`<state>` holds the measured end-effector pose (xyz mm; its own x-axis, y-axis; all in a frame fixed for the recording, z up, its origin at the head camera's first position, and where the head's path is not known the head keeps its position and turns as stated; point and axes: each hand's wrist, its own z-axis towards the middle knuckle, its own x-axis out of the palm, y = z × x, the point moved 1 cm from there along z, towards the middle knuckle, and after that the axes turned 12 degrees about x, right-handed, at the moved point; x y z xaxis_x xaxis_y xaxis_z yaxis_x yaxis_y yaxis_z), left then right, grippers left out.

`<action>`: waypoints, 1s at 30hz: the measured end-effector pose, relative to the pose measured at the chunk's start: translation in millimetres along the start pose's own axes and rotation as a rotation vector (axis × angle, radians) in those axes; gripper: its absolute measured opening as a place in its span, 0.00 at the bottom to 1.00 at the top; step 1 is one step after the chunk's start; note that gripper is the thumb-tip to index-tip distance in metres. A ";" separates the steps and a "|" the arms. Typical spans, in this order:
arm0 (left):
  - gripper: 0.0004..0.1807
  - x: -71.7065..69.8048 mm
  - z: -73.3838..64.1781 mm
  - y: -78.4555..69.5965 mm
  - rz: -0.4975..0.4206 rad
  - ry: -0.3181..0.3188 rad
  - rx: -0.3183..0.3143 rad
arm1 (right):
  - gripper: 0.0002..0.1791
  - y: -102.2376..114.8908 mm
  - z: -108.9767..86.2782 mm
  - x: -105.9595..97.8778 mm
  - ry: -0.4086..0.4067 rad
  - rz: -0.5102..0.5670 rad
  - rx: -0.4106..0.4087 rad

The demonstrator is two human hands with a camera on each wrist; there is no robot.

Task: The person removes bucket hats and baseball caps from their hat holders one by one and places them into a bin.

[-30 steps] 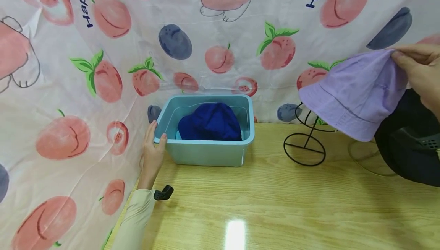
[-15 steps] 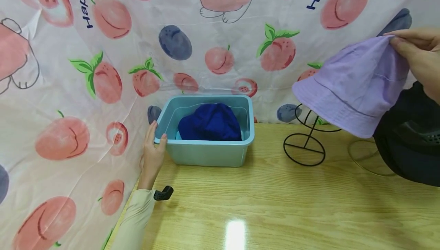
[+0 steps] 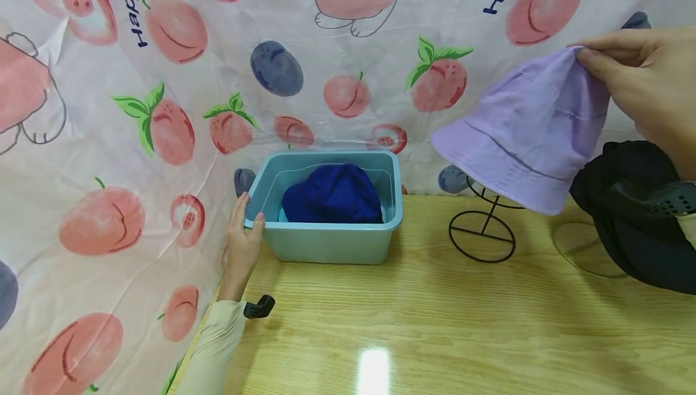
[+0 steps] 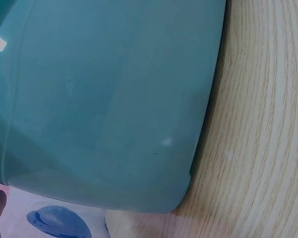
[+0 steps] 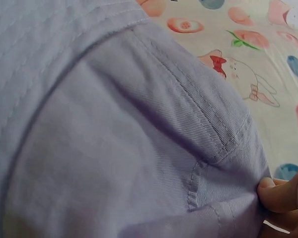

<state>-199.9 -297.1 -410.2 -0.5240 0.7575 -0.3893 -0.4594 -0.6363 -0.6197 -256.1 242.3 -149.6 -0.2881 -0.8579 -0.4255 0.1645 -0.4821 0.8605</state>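
A lavender bucket hat [image 3: 527,129] hangs in the air, brim down and tilted to the left. My right hand [image 3: 652,75] pinches the top of its crown between thumb and fingers. In the right wrist view the hat's fabric [image 5: 114,134] fills most of the picture, with the thumb [image 5: 283,193] on the crown. At the left, my left hand [image 3: 243,247] holds the front left corner of a light blue plastic bin [image 3: 326,244], fingers at its side and thumb at the front rim. A dark blue cap [image 3: 334,194] lies inside the bin.
Partly behind the hat stands a black wire hat stand [image 3: 481,235]. To its right, a black cap [image 3: 647,226] sits above a thin wire ring base [image 3: 582,250]. Fruit-print cloth [image 3: 348,129] hangs behind and left of the wooden table [image 3: 435,328].
My right hand has lifted the bucket hat and moved it leftward, showing more of the black cap. The left hand and the bin have stayed put.
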 end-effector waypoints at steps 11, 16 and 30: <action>0.30 -1.1 -1.3 4.4 -0.009 0.011 0.001 | 0.20 17.6 -9.8 26.0 -0.026 -0.156 -0.071; 0.30 -2.6 -0.3 5.5 -0.017 0.008 0.011 | 0.19 25.8 -12.1 34.1 -0.026 -0.145 -0.105; 0.30 -3.0 -0.2 4.9 -0.020 0.009 0.019 | 0.17 48.4 -18.9 51.3 0.025 -0.088 -0.143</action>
<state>-200.5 -302.4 -412.2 -0.5085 0.7712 -0.3829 -0.4834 -0.6237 -0.6142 -245.1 171.5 -135.0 -0.2838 -0.8146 -0.5058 0.2728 -0.5743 0.7719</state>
